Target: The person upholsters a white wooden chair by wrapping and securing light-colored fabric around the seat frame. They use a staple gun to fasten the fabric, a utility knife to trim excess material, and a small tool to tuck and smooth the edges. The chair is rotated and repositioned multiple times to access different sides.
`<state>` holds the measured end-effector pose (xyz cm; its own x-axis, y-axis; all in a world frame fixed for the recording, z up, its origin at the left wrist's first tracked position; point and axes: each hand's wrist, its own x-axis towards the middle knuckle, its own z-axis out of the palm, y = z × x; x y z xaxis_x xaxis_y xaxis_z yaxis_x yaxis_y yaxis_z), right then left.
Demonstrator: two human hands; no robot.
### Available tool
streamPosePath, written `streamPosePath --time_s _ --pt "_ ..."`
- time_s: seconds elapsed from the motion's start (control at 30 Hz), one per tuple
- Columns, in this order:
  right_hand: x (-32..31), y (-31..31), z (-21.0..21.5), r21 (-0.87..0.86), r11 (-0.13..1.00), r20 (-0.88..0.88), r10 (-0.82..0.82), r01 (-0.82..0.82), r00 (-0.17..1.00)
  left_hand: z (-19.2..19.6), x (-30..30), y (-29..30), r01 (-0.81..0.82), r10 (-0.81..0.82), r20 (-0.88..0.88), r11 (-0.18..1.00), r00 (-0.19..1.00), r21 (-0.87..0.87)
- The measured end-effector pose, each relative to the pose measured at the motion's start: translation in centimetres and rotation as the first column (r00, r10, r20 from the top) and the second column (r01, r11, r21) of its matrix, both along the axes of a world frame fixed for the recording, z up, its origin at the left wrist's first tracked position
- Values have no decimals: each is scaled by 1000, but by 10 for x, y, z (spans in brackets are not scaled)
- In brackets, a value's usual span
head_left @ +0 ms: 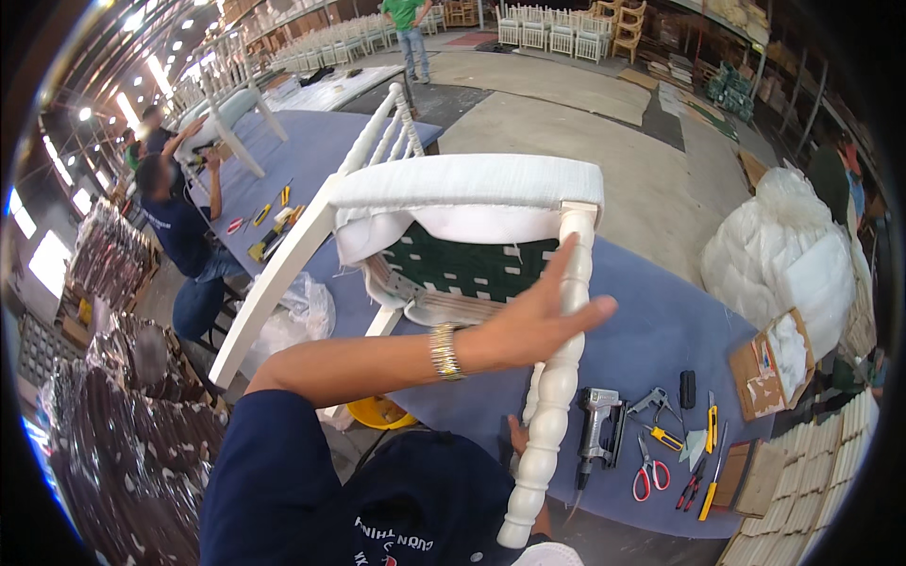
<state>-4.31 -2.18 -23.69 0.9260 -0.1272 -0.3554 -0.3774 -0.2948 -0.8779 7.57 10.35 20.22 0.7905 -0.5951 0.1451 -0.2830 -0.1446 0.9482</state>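
A white wooden chair lies tipped on the table, its turned front leg [549, 415] pointing down toward me. Its padded seat [467, 181] is covered in pale fabric, and loose white cloth hangs at the seat's edge. Dark green webbing [462, 264] shows on the underside. My left hand [528, 325], with a metal-banded watch on the wrist, rests against the upper part of that leg, fingers outstretched and thumb spread across it. Lower down, my right hand [517, 434] is close behind the same leg, which hides most of its fingers.
On the blue-covered table [651, 321], a staple gun [598, 424], red-handled scissors [650, 474], pliers [692, 486] and yellow cutters [712, 424] lie at right. A cardboard box [755, 377] stands beyond them. Co-workers [179, 222] sit at left; plastic-wrapped stacks [123, 453] stand nearer.
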Motion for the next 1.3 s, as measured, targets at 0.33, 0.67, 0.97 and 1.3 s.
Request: streamPosePath --time_s 0.33,0.67,0.97,1.3 --pt "59 -11 150 742 665 119 -255 84 960 115 38 111 -192 175 -179 978 968 -84" --pt "9 -13 435 507 855 347 -316 107 883 183 53 304 147 -347 -135 674 928 -724" --pt "-27 39 498 172 934 357 -356 314 863 -3 121 370 19 -503 -197 393 842 -919" --pt "-60 49 458 280 922 365 -360 268 859 -23 79 381 -117 -140 -360 787 923 -606"
